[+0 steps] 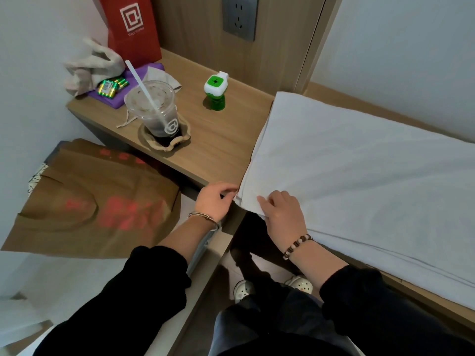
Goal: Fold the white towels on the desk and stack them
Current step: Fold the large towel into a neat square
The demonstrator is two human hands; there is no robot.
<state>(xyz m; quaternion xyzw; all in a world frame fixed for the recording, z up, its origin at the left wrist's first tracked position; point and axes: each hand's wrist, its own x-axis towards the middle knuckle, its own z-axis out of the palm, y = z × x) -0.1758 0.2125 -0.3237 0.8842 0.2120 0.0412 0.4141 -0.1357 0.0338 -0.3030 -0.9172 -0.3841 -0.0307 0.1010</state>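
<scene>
A large white towel point(359, 176) lies spread over the right part of the wooden desk point(218, 140), doubled over so that layered edges show along its near side. My left hand point(216, 201) pinches the towel's near left corner at the desk's front edge. Just to the right, my right hand point(282, 214) rests on the same corner with its fingers curled over the edge of the cloth. Both wrists wear bracelets, and both arms are in black sleeves.
On the desk's left stand a plastic cup with a straw point(156, 111), a green and white plug-in device point(215, 89), batteries point(110, 86) on a purple cloth, a beige cloth point(95, 65) and a red bag point(131, 29). A brown paper bag point(95, 201) stands below.
</scene>
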